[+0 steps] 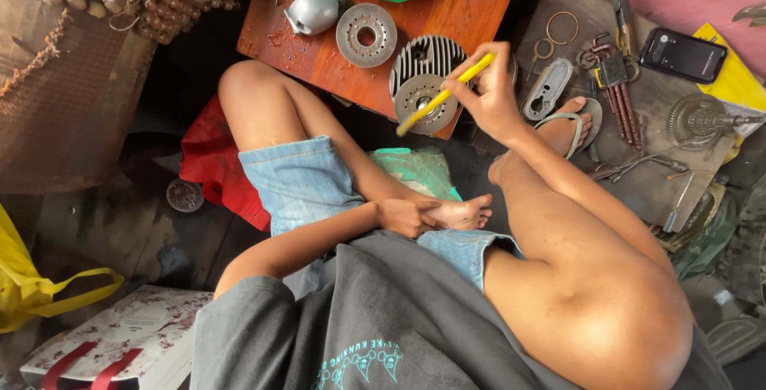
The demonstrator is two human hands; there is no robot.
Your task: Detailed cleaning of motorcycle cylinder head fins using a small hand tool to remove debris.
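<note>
The red wooden worktop (319,47) carries a finned metal part (427,56) and round disc (420,98) just below the right hand (488,95), whose fingers pinch a yellow brush (443,96), tip angled onto the disc. The left hand (405,216) curls around the foot (463,214), apparently steadying it.

Right hand (488,95) raised, fingers pinched closed, left hand (407,216) curled low by lap
</note>
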